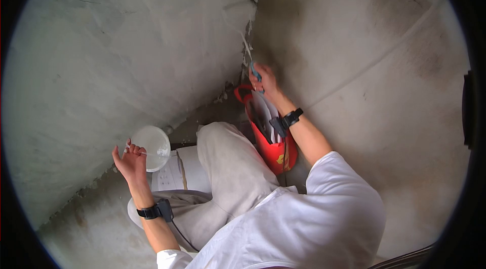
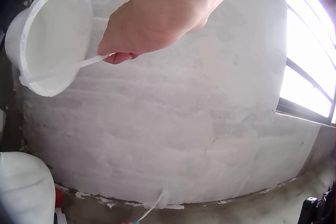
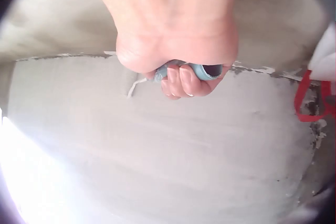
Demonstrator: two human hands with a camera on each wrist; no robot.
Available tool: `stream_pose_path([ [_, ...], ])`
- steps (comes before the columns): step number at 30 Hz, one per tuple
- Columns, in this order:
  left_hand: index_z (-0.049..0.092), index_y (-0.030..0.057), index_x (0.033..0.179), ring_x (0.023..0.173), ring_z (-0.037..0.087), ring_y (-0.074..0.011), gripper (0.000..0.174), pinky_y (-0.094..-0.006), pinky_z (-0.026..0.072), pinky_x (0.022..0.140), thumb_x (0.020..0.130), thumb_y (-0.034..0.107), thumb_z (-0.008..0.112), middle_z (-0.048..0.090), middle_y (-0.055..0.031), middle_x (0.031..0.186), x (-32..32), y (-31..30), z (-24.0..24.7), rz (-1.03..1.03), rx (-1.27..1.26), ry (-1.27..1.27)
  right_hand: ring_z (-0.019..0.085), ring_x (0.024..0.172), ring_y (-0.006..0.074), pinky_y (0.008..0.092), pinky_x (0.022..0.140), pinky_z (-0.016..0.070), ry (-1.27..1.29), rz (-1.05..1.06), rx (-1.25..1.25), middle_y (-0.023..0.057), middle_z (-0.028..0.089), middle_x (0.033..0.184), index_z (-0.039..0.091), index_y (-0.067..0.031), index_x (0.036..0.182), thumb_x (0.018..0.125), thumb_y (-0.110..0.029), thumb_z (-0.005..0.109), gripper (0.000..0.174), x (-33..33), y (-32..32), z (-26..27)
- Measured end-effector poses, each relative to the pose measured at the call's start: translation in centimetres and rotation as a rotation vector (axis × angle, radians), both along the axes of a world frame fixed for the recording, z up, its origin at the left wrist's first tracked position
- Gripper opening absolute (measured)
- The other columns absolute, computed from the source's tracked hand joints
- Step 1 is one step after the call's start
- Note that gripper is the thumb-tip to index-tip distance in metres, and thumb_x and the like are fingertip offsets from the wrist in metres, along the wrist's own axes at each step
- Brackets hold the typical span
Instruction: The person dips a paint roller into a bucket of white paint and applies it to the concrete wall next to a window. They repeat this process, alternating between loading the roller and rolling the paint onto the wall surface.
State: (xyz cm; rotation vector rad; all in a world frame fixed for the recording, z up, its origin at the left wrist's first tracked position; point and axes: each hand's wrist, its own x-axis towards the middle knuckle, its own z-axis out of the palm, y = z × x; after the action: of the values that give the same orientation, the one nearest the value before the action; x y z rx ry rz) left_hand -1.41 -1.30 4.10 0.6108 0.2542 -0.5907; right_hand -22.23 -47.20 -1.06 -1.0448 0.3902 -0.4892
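My right hand [image 1: 266,81] grips the blue handle [image 1: 255,72] of a paint roller. From it a pale bent rod [image 1: 246,44] runs up to the roller head [image 1: 240,12], which lies on the wall by its ragged edge. In the right wrist view, curled fingers [image 3: 185,83] wrap the tube-like handle, whose hollow end faces the camera. Lower left, my left hand [image 1: 132,163] holds a white bucket [image 1: 161,140] by its thin bail. The bucket hangs tilted beside the wall, and the left wrist view shows its pale inside and the strap-like bail [image 2: 86,62].
A red bag [image 1: 259,140] with white flat pieces in it stands under my right forearm. Near my bent knee lies a white package [image 1: 187,168] with a brown strip. The grey wall [image 1: 142,56] meets another rough surface along a chipped edge. A bright window [image 2: 310,71] is at one side.
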Motion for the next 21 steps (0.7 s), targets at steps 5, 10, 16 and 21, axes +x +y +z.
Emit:
stream_pose_path([
  [5,0.055,-0.0002,0.106,0.069,0.042,-0.0143,0.043,-0.0301,0.0369,0.068,0.092,0.040,0.058,0.043,-0.0013,0.074,-0.3,-0.4,0.3,0.027,0.011,0.001,0.033,0.045,0.0025,0.0202,0.038,0.0234,0.130,-0.044,0.026,-0.0053,0.045,0.063,0.054,-0.0106,0.086,0.103,-0.039,0.051,0.033,-1.2,2.4,-2.0],
  [10,0.055,0.0008,0.103,0.067,0.042,-0.0140,0.039,-0.0296,0.0361,0.067,0.092,0.038,0.058,0.042,-0.0009,0.072,0.2,0.1,-0.5,0.017,-0.007,0.010,0.034,0.046,0.0022,0.0200,0.039,0.0242,0.065,-0.071,-0.058,-0.0054,0.046,0.064,0.054,-0.0110,0.086,0.103,-0.040,0.051,0.034,0.5,1.5,2.5],
  [16,0.056,0.0012,0.102,0.068,0.042,-0.0139,0.038,-0.0300,0.0361,0.068,0.091,0.038,0.059,0.042,-0.0009,0.072,0.2,0.1,-0.5,0.022,-0.009,0.017,0.036,0.048,0.0021,0.0196,0.039,0.0251,0.012,-0.083,-0.163,-0.0048,0.044,0.066,0.053,-0.0081,0.090,0.104,-0.037,0.051,0.033,1.5,0.4,13.3],
  [21,0.054,-0.0009,0.108,0.070,0.042,-0.0145,0.044,-0.0304,0.0365,0.067,0.092,0.040,0.058,0.042,-0.0020,0.075,0.4,0.4,-0.9,0.009,-0.027,-0.004,0.033,0.048,0.0022,0.0205,0.041,0.0252,-0.104,-0.030,-0.219,-0.0060,0.043,0.065,0.054,-0.0107,0.088,0.104,-0.035,0.050,0.029,2.0,1.2,18.7],
])
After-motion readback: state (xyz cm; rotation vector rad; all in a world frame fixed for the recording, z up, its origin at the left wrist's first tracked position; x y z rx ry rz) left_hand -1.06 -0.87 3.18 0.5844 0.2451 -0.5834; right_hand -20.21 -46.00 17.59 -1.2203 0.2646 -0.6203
